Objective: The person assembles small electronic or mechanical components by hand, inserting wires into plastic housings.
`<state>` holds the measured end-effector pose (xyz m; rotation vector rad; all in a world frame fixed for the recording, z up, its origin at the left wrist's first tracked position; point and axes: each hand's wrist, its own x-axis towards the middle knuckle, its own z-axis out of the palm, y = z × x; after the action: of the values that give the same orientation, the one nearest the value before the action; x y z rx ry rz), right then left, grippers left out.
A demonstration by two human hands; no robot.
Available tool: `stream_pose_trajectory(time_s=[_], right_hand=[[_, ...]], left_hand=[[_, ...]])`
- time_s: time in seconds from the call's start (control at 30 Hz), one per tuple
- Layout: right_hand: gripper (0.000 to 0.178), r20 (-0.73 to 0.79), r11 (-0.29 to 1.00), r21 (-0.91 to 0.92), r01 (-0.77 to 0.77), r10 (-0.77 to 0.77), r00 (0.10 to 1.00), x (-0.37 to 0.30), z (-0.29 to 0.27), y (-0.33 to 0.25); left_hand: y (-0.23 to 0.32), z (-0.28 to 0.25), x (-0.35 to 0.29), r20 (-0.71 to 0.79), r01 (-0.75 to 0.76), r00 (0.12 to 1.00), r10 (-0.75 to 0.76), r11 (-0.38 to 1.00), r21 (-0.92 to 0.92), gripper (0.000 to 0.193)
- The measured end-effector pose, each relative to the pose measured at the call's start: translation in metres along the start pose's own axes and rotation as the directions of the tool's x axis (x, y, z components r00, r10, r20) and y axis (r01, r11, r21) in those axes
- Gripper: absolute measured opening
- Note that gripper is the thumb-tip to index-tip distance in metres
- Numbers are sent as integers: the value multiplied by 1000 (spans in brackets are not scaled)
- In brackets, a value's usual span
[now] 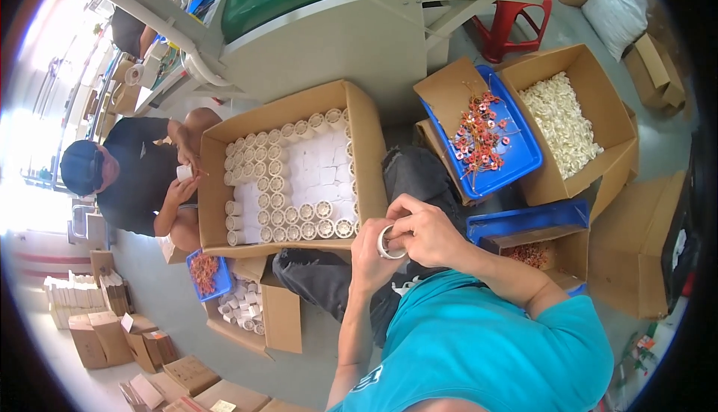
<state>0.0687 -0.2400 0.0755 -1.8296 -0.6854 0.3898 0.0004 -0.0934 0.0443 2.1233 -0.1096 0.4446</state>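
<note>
Wearing a turquoise shirt (486, 345) bearing a white print (368, 378), too small and slanted to read. Curling the left hand (368, 251) around a short white cylinder (382, 246), bending the right hand (426, 234) close over its rim, not revealing whether pinching anything. Covering much of its wall and interior. Holding it above dark-trousered legs (310, 273), near a cardboard box (366, 150) of similar cylinders (324, 229).
</note>
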Motion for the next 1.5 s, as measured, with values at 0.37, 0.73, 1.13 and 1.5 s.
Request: stream_pose_trajectory(time_s=[0.37,0.73,1.13,1.5], right_hand=[[26,-31,999,45,-28,30,999,12,-23,7],[17,-806,763,-234,-602,194,559,-16,-154,223],[20,-800,666,-332,-668,175,573,-24,-137,265],[27,-876,936,107,-335,248,414,-41,-172,241]], left_hand=[[-24,-9,33,141,36,990,-22,995,-96,67],[-80,-127,302,-328,-162,938,116,980,-117,55],[-147,-147,494,-633,139,748,200,886,443,65],[-154,-101,324,-395,-295,661,637,706,644,40]])
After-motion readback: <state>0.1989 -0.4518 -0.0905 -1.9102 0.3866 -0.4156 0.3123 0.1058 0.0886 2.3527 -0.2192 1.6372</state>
